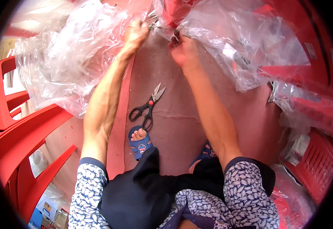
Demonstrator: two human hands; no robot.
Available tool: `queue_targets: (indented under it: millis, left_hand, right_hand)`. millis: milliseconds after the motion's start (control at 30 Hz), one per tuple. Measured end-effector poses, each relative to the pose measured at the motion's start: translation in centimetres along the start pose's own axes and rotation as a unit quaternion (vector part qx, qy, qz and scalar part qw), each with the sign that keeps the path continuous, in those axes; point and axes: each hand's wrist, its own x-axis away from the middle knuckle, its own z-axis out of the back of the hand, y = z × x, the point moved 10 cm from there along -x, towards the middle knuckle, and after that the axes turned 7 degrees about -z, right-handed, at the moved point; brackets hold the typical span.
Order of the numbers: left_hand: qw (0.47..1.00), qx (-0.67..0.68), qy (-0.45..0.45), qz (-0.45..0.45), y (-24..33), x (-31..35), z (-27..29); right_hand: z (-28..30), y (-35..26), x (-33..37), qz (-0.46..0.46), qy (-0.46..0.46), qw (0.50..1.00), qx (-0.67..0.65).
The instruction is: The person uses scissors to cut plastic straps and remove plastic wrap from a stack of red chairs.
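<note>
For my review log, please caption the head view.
Left hand and right hand at clear plastic; black-handled scissors on the floor by a blue sandal.

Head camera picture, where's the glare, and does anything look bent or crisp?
Head view: white glare on the clear plastic; head view, left side: the red plastic piece looks curved near the dark rim; head view, middle: the scissors look fairly crisp.

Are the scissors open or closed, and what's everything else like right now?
Scissors: lying flat, blades slightly open.
Clear plastic: crumpled, in loose heaps.
Left hand: fingers bent at the clear plastic; grip unclear.
Right hand: fingers bent; grip unclear.
Left sandal: worn.
Right sandal: worn, partly hidden.
</note>
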Motion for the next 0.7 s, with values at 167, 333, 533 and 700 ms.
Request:
queue_targets:
  millis: [167,333,533,700]
  left_hand:
    - [0.952,-0.153,0.082,-0.251,3.2,-0.2,1.8]
    - [0.946,-0.272,0.070,-0.164,-0.1,-3.5,4.7]
    - [0.856,0.430,0.250,0.141,-7.8,2.4,14.3]
    - [0.931,0.312,0.102,0.160,-1.9,17.2,13.0]
  right_hand:
    - [-0.8,-3.6,2.6,-0.021,-0.090,0.990,-0.107]
    - [1.0,-3.1,3.9,-0.170,-0.338,0.925,0.011]
    - [8.0,-6.7,3.9,-0.021,0.010,0.983,0.184]
    - [2.2,-3.7,5.8,0.036,-0.070,0.925,0.372]
